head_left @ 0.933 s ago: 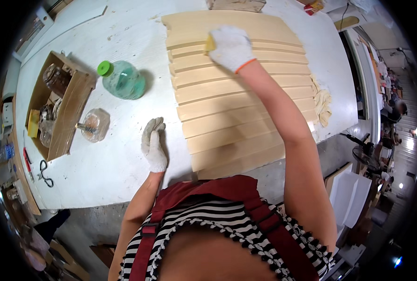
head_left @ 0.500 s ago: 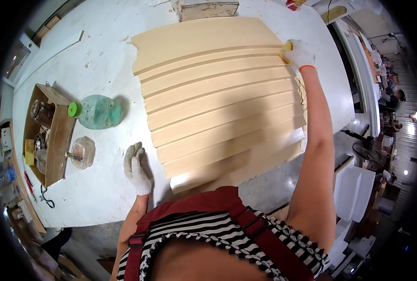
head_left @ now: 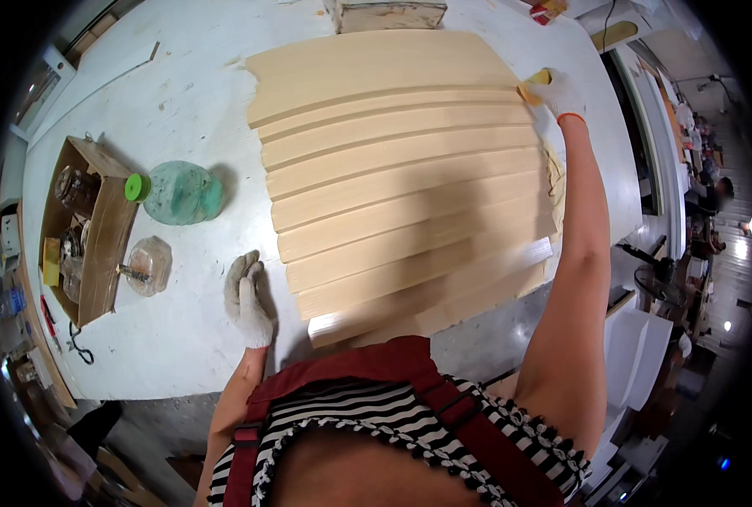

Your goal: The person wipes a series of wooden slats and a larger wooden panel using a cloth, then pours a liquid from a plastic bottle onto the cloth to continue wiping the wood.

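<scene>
Cream-coloured flat panels lie overlapped like steps on the white table, their long edges running left to right. At their far right edge my right hand, in a white knit glove with an orange cuff, grips a yellow sponge; part of it is hidden by the fingers, and the hand is a little blurred. My left hand, gloved too, rests on the table just left of the nearest panels, fingers stretched out and holding nothing. Crinkled cream material hangs along the panels' right edge.
On the left stand an open cardboard box with jars and a yellow block, a green-capped bottle, and a clear container with a brush-like tool. A worn block sits behind the panels. A fan stands beyond the table's right.
My right hand has slid slightly right with the sponge, to the panels' outer edge. The left hand stays in place on the table. The whole view has shifted a little.
</scene>
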A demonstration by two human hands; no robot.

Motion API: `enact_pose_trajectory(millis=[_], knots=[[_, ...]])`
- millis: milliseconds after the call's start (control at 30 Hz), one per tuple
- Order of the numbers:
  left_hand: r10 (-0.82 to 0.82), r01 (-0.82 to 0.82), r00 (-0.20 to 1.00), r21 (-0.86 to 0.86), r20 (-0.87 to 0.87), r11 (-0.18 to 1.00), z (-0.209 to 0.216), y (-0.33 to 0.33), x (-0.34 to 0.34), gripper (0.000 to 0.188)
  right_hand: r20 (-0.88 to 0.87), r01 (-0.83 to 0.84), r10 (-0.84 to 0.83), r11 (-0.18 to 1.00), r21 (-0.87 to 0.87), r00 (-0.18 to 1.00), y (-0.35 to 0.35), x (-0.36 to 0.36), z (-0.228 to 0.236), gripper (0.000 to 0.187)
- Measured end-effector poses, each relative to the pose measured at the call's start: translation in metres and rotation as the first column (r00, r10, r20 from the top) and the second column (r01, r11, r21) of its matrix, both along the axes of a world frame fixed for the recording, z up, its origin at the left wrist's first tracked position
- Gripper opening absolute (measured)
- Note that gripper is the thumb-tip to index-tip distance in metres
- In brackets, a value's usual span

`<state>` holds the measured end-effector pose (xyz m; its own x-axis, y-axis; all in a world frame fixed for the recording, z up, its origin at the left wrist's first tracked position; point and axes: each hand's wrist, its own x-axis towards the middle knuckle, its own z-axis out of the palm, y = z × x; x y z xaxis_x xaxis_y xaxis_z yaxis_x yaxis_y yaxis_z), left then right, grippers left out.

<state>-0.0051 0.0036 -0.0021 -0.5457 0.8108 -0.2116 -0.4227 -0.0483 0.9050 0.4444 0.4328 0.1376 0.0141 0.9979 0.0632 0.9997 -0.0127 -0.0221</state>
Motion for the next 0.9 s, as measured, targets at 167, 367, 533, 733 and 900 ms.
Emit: enact_pose_trajectory(millis=[167, 367, 533, 733, 900], knots=[[-0.006, 0.006, 1.000, 0.037, -0.017, 0.999, -0.008, -0.002, -0.002, 0.041, 0.022, -0.088, 0.089, 0.994, -0.062, 0.996, 0.021, 0.011, -0.015, 0.056], [-0.017, 0.014, 0.999, 0.068, 0.046, 0.998, -0.009, -0.006, -0.006, 0.043, 0.040, -0.244, 0.245, 0.969, -0.027, 0.969, -0.008, -0.071, -0.012, 0.057], [-0.024, 0.020, 0.995, 0.041, 0.100, 0.999, -0.005, -0.004, -0.006, 0.041, 0.082, -0.452, 0.445, 0.888, 0.085, 0.892, -0.052, -0.178, -0.014, 0.056], [-0.025, 0.019, 0.992, 0.052, 0.121, 0.998, -0.005, -0.006, -0.007, 0.042, -0.004, -0.744, 0.758, 0.641, 0.190, 0.652, -0.110, -0.327, -0.017, 0.050], [-0.030, 0.022, 0.992, 0.068, 0.123, 0.997, -0.005, -0.004, -0.006, 0.042, 0.017, -0.707, 0.710, 0.702, -0.086, 0.704, -0.147, -0.424, -0.001, 0.041]])
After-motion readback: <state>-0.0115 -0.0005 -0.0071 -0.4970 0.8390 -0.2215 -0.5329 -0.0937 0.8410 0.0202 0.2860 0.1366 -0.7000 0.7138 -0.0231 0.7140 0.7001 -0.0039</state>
